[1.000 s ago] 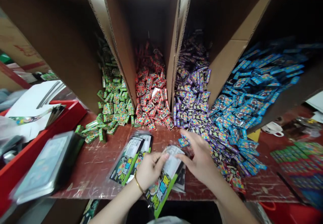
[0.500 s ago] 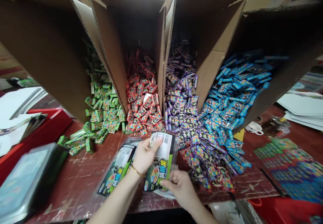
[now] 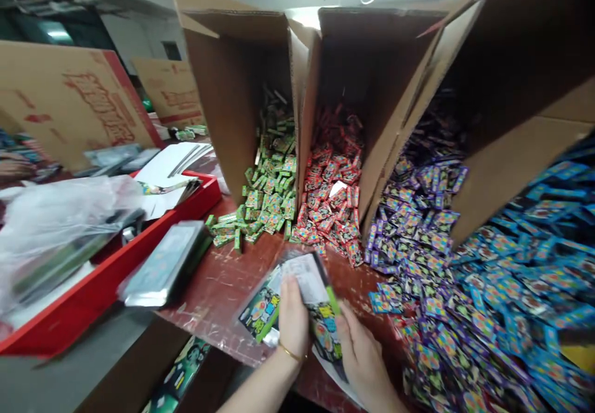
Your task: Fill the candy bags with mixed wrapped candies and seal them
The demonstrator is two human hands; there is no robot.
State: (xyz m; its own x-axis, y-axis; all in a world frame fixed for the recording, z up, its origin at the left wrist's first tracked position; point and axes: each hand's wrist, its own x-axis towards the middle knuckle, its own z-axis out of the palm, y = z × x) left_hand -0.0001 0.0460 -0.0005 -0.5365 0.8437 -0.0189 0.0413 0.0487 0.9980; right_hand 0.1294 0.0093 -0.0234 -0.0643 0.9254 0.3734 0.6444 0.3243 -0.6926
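Note:
A printed black and green packet [image 3: 323, 332] with a white label is held between both hands above the table's front edge. My left hand [image 3: 292, 314], with a thin gold bangle at the wrist, has its fingers closed on the packet's left side. At the packet's right edge my right hand [image 3: 360, 351] grips it between thumb and fingers. Beneath and left of my left hand lies another printed packet [image 3: 261, 310] in clear plastic on the table. White paper shows under the held packet.
Upright cardboard boxes spill green [image 3: 272, 196], red [image 3: 332, 196], purple [image 3: 418, 214] and blue [image 3: 525, 245] sachets onto the red table [image 3: 209, 295]. A red tray [image 3: 116, 270] and a plastic-wrapped stack [image 3: 162, 264] stand left. Part of another person's hand [image 3: 16, 168] shows far left.
The view has swung left, bringing in the red tray and printed cartons. My left hand has moved lower on the held packet, and my right hand is now higher along its right edge.

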